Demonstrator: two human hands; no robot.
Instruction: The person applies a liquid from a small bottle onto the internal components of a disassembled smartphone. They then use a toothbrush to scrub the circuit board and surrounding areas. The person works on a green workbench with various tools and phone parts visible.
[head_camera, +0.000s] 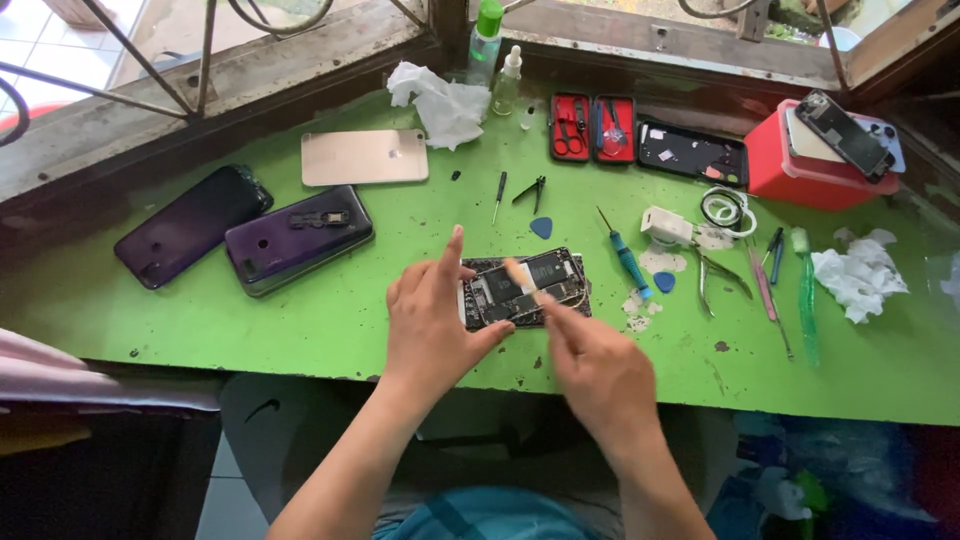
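Green table, scuffed, carries an opened phone with its circuit board and battery exposed, lying just beyond both hands. Left hand grips the opened phone's near-left edge, thumb under, fingers spread upward. Right hand is pinched narrow on a small pale tool, tip blurred, touching the phone's insides. Just right of the opened phone lies a blue screwdriver; a blue pick sits just beyond it. Two dark purple phones lie well left of it, a gold phone beyond-left. Red tool case stands open well beyond it, and a red box far right.
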